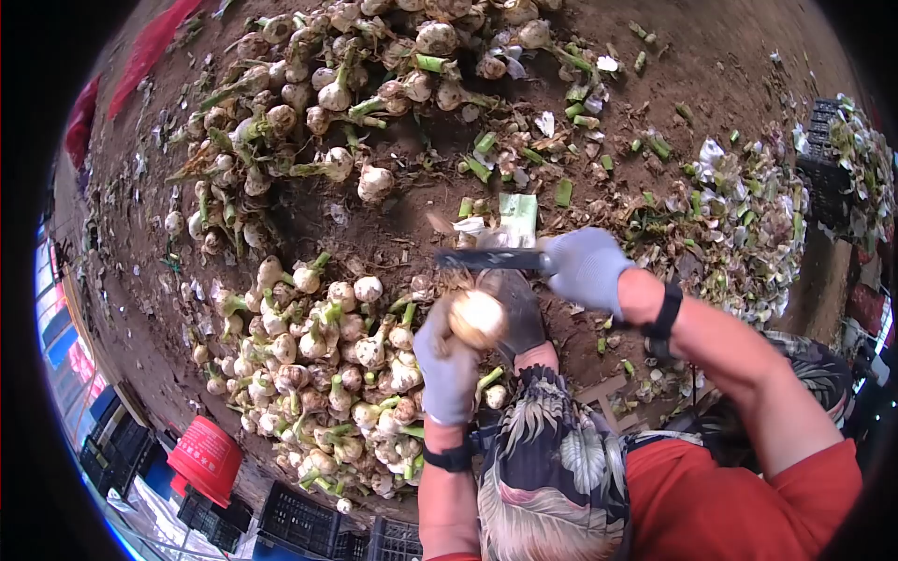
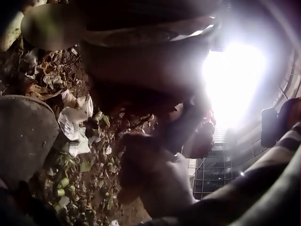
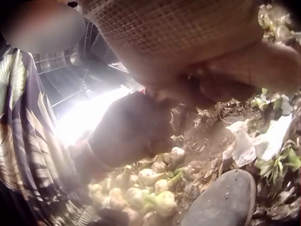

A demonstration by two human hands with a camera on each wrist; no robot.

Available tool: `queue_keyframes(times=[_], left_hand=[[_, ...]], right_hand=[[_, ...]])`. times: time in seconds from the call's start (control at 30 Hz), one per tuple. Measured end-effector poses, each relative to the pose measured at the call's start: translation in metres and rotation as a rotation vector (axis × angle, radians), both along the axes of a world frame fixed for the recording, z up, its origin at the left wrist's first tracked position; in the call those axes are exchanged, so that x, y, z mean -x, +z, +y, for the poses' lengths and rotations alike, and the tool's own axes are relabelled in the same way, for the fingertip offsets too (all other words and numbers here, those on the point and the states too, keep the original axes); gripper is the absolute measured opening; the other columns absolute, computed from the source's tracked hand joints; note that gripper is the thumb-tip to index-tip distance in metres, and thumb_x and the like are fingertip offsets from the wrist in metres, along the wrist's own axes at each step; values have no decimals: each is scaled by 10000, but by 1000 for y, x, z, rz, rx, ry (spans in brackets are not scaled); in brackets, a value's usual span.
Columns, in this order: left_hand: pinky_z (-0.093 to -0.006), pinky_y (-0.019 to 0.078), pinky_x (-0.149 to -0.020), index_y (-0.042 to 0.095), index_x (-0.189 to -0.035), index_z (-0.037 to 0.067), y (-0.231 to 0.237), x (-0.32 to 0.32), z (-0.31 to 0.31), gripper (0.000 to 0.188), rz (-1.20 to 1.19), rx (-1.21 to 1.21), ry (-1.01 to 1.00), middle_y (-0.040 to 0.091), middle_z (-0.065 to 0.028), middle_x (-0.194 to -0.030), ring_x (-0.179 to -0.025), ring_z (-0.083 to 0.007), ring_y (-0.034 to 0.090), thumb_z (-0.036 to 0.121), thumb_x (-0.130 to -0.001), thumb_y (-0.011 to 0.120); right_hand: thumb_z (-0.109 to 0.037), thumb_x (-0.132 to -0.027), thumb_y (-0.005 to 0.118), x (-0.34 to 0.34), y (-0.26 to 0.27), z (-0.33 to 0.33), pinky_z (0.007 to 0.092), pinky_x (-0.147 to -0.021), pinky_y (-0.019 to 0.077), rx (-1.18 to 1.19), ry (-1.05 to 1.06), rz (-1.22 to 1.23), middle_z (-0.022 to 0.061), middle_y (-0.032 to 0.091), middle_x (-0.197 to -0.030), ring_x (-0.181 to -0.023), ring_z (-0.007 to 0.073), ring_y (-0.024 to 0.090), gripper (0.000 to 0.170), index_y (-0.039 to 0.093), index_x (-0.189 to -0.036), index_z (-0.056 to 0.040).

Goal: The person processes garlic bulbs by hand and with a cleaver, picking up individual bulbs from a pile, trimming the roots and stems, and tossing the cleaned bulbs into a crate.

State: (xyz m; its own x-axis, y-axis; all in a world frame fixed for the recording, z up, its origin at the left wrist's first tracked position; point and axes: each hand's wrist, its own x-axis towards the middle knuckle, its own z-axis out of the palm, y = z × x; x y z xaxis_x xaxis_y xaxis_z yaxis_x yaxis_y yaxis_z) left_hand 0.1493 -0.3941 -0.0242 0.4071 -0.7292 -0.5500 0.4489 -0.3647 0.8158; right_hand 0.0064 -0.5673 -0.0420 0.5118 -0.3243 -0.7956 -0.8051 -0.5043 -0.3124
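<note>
In the head view the left hand (image 1: 446, 360), in a pale glove, holds a garlic bulb (image 1: 478, 319) with its fingers round the side. The gloved right hand (image 1: 587, 269) grips the handle of a dark knife (image 1: 491, 259), whose blade points left just above the bulb. The right wrist view shows the right hand's glove (image 3: 174, 37) large and near, with the left hand (image 3: 134, 129) dark beyond it. Both hands are dark and blurred in the left wrist view, and the bulb cannot be made out there.
Trimmed bulbs (image 1: 351, 351) are heaped left of the legs; bulbs with stalks (image 1: 281, 117) lie farther out. Peelings (image 1: 739, 224) cover the ground at the right. A shoe (image 1: 517, 313) is just beyond the bulb. A red bucket (image 1: 206, 458) and black crates (image 1: 299, 517) stand at the lower left.
</note>
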Motion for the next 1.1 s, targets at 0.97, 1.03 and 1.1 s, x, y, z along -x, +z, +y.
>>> queue_keyframes(times=[0.97,1.03,1.1], left_hand=[[-332,567,-759,643,-1192,17,31,-69,98,334,-1031,-712,-214,635,-162,-1169,-934,-224,665,108,-872,660],[-432,532,-899,654,-1185,30,40,-95,104,351,-1477,-1018,-509,559,-203,-1302,-1114,-276,617,181,-869,676],[-409,494,-967,599,-1301,39,28,-104,67,486,-1313,-750,-366,553,-195,-1330,-1169,-262,591,242,-870,689]], right_hand=[[-286,-856,644,69,-48,13,416,-638,535,153,-473,-309,171,687,-762,-699,329,685,232,726,-925,-80],[-285,-847,688,79,-52,9,392,-629,525,236,-709,-411,183,682,-739,-685,328,682,240,730,-892,-54],[-261,-820,729,67,-55,7,346,-635,523,193,-749,-369,168,697,-754,-669,270,684,248,728,-910,-30]])
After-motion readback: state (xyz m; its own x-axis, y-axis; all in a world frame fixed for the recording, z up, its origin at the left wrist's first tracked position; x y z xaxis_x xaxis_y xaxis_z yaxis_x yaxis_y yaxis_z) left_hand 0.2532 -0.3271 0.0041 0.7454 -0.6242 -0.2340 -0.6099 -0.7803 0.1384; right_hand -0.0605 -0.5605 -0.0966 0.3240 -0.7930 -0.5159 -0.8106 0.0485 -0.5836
